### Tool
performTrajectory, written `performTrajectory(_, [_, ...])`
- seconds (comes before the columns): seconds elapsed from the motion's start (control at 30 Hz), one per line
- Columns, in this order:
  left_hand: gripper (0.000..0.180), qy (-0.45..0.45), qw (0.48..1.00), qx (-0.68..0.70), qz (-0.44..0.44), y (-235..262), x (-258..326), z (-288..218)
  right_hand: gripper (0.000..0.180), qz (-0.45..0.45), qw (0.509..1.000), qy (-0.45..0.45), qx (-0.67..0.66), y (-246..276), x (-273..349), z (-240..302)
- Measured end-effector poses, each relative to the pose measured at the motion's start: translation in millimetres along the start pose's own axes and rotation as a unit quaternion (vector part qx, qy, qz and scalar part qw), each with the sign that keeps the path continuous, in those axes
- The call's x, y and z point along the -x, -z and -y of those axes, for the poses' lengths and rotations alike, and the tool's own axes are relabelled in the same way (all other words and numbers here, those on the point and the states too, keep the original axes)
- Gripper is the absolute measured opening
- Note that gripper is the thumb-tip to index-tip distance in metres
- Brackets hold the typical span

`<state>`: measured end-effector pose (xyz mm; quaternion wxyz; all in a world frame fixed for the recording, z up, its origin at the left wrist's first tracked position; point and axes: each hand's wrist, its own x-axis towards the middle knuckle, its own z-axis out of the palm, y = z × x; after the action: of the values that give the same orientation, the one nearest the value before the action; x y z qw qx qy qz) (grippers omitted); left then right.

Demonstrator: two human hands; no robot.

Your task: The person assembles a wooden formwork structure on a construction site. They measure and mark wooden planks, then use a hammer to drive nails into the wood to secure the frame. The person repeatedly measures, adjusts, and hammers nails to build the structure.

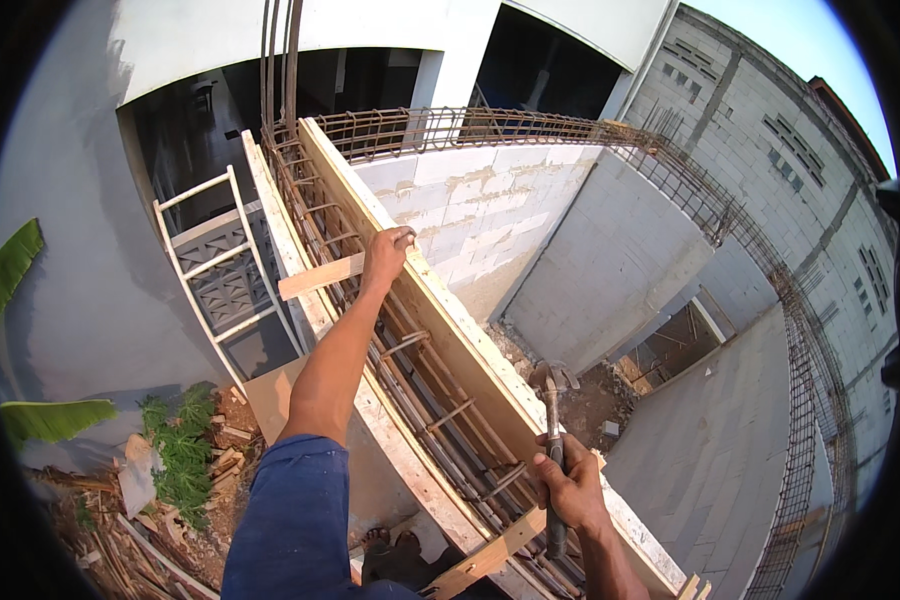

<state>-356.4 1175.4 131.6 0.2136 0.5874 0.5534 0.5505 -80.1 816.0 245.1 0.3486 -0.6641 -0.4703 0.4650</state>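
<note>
— What is held in the left hand [385, 257]?

— A short wooden strip [320, 277] is gripped at its right end, the fingers closed round it. The strip is laid crosswise over the left board [288, 250] of the formwork, its free end sticking out to the left.

— And the right hand [570, 490]?

— A hammer [552, 440] is clasped by its handle in a full fist, with the head raised upright above the hand. It is held just over the right board [420, 290], near the lower end of the formwork.

— What is seen between the boards?

— A cage of steel bars [420, 390] is enclosed there, running along the trough. A second wooden strip [485, 558] is set across the boards just beside the right hand.

— What else is shown around?

— A white ladder [215, 265] is leaned against the grey wall on the left, and a block wall [490, 210] is seen behind the formwork. Rubble and green plants [182, 450] are seen far below.
</note>
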Motion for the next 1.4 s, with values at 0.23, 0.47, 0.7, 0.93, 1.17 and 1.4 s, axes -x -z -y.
performTrajectory(0.23, [0.021, 0.071, 0.996, -0.002, -0.06, -22.0, -9.8, 32.1, 0.038, 0.022, 0.989, 0.149, -0.005, 30.9, -21.5, 20.0])
performTrajectory(0.47, [0.017, 0.022, 0.993, -0.02, -0.117, -26.3, -7.4, 31.2, 0.05, 0.014, 0.99, 0.139, 0.026, -26.5, -108.1, -1.5])
performTrajectory(0.7, [0.014, -0.013, 0.993, -0.04, -0.109, -28.2, -8.9, 36.6, 0.041, 0.027, 0.958, 0.267, 0.098, -68.8, -206.1, 61.0])
performTrajectory(0.93, [0.016, -0.009, 0.992, -0.067, -0.109, -26.2, -9.2, 35.9, 0.04, 0.024, 0.923, 0.319, 0.212, -109.2, -264.1, 90.0])
performTrajectory(1.17, [0.02, 0.007, 0.991, -0.06, -0.119, -30.7, -9.1, 38.0, 0.039, 0.046, 0.937, 0.288, 0.192, -107.1, -281.1, 72.4])
performTrajectory(1.4, [0.021, 0.013, 0.988, -0.091, -0.121, -30.6, -10.3, 36.1, 0.044, 0.03, 0.911, 0.319, 0.258, -111.5, -294.8, 70.5])
